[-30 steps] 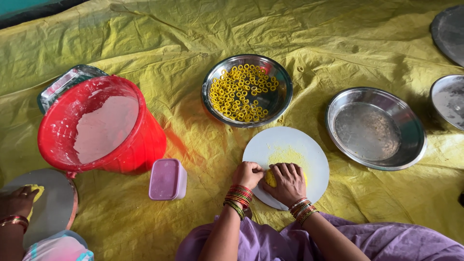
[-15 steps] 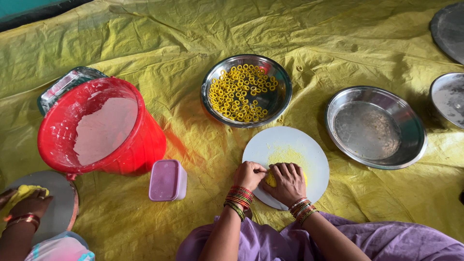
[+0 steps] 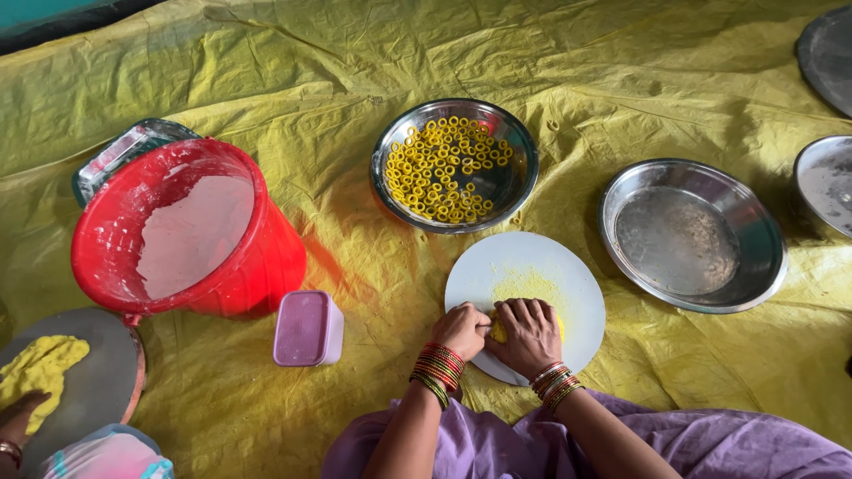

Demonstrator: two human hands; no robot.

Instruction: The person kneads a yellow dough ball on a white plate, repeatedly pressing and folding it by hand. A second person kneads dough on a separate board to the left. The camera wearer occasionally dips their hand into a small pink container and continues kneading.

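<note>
At board's near edge: we have both hands together on a small lump of yellow dough (image 3: 499,332), pressed onto the round white board (image 3: 568,266).
Left hand: our left hand (image 3: 461,330) is curled shut, fingertips pinching the lump from its 9 o'clock side.
Right hand: our right hand (image 3: 530,333) lies palm down over the lump, fingers bent and closing on it from 3 o'clock; it covers most of the dough.
Where the dough lies: directly between the two hands, touching both, at the board's 6 o'clock rim; neither hand is nearer.
Long axis: we cannot tell, since too little of the lump shows.
Board surface: a dusting of yellow (image 3: 525,286) spreads at 12 o'clock from the hands.
Bowl of rings: the steel bowl (image 3: 519,191) holding yellow dough rings (image 3: 441,168) sits at 12 o'clock, just beyond the board.
Empty steel plate: the plate (image 3: 763,266) lies at 2 o'clock, near the board.
To our left: a pink lidded box (image 3: 306,328) at 9 o'clock, and a red bucket (image 3: 266,257) of pale flour at 10 o'clock.
Ground cover: a yellow sheet (image 3: 311,71) on the floor carries everything.
Another person: a hand (image 3: 18,417) at far 8 o'clock, by a dark board with yellow dough.
</note>
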